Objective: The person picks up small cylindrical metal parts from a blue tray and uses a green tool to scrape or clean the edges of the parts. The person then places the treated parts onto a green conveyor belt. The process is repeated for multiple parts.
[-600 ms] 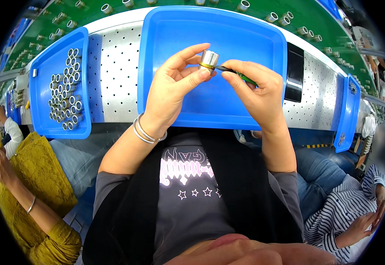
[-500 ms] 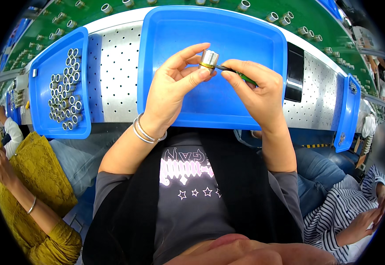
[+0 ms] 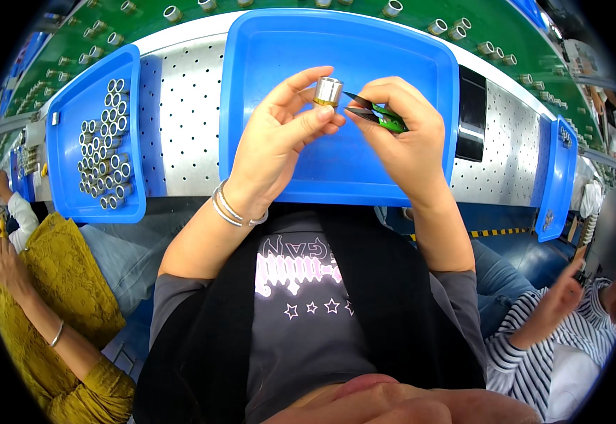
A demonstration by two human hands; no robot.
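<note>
Between the thumb and fingers of my left hand [image 3: 280,134] is a short silver metal cylinder [image 3: 328,90] with a yellowish band round its lower end. My right hand [image 3: 407,138] grips small green-handled thread snips [image 3: 387,119]. Their two dark blades stand apart, with the tips just right of the cylinder and not touching it. Both hands are above a large blue tray [image 3: 251,42], whose floor shows around them.
At the left, another blue tray [image 3: 64,152] holds many similar cylinders [image 3: 110,141]. A perforated metal worktop [image 3: 184,113] runs beneath the trays. Beyond is a green surface [image 3: 273,3] with more cylinders. A black rectangular object [image 3: 471,116] lies right of the big tray. People sit on both sides.
The snips' blades have spread and drawn back from the cylinder. The cylinder has turned slightly in my left hand. The person at the right has raised a hand.
</note>
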